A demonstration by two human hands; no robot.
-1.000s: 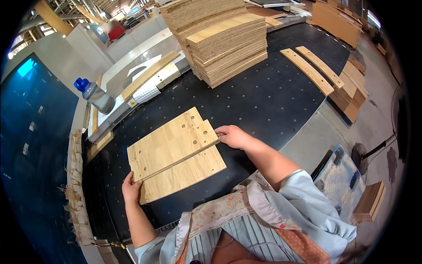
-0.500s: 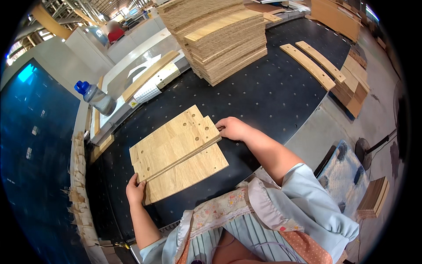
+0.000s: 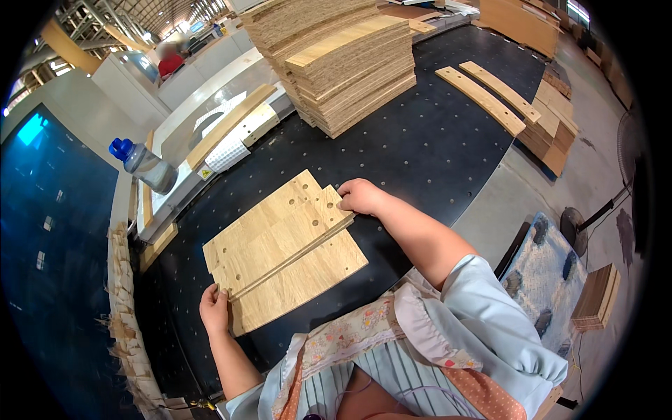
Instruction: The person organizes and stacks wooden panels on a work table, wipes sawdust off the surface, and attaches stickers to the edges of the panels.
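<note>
Pale wooden boards with drilled holes lie overlapping on a black table [image 3: 420,175] dotted with small studs. A drilled wooden board [image 3: 280,241] lies on top, its long near edge crossing a lower wooden board [image 3: 308,276] that shows toward me. Another board's end sticks out at the far side. My left hand [image 3: 214,308] is closed on the upper board's left end, thumb near the corner. My right hand [image 3: 362,197] grips the right end of that board, fingers bent over its corner beside a hole. The undersides of the boards are hidden.
A tall stack of wooden panels [image 3: 350,77] stands at the far side. Two curved wooden strips [image 3: 483,98] lie far right. A water bottle [image 3: 143,166] with a blue cap stands left on a machine ledge. On the floor are a fan [image 3: 572,222] and a wood stack [image 3: 595,297].
My right fingers have shifted from the board's end edge up onto its corner. The boards have barely moved; the whole view has shifted slightly.
</note>
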